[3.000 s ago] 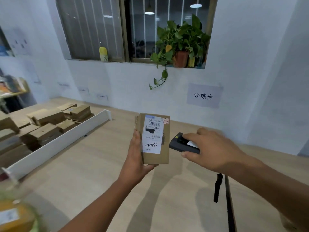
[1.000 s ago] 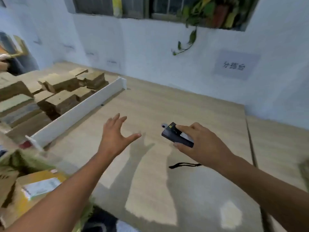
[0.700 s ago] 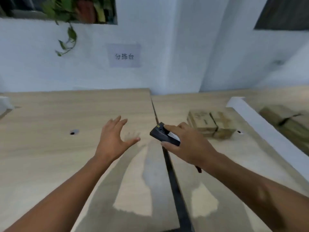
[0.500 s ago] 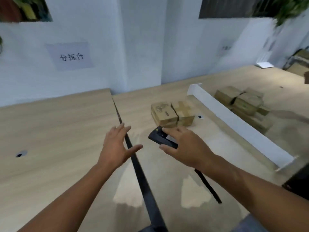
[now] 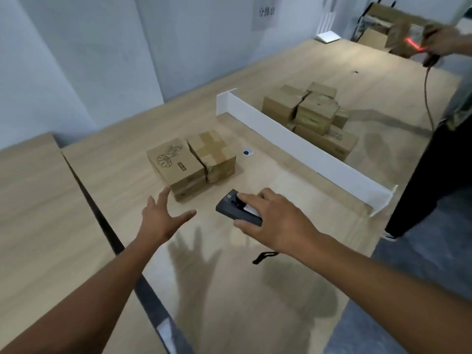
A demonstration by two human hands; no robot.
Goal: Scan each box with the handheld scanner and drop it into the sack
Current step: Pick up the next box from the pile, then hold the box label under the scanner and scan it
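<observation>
Boxes left to do: at least two, so the job can't be called finished. Starting at the left, the left hand (image 5: 163, 221) is held out over the table (image 5: 122, 149) with fingers spread and straight and nothing gripped. It's pointed at the printed box (image 5: 176, 164), near it but not touching. That one is set right against the taped box (image 5: 212, 154) on its right, both flat on the wood. Whether either has been scanned can't be told.

Further right, the scanner (image 5: 237, 212) is clamped in the right hand (image 5: 278, 223), fingers curled round it, nose aimed roughly at those two boxes. No beam is seen from it.

Past the white divider (image 5: 293, 146) a pile of boxes (image 5: 311, 113) is stacked. Whether it belongs to this job can't be said. At the far right, a box (image 5: 406, 34) is being scanned by another person with a red line.

The sack isn't in view, so how much has been dropped in can't be judged. Best guess for the next step: the printed box gets picked up.
</observation>
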